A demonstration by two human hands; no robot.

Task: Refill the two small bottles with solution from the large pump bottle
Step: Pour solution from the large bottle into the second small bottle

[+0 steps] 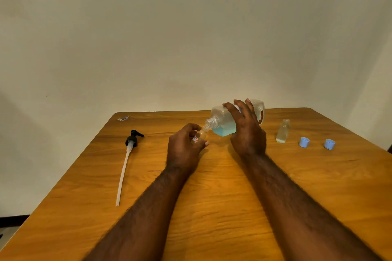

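Head view: fingers (192,128) clamp small bottle (200,134), large bottle (222,122); pump (131,141), 2 caps (304,142) (329,144), seemingly part-filled bottle (282,131) aside.

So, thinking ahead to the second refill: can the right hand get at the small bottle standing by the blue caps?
Probably, once freed. The standing small bottle is just right of the right hand with bare table between, but that hand now grips the tilted large bottle.
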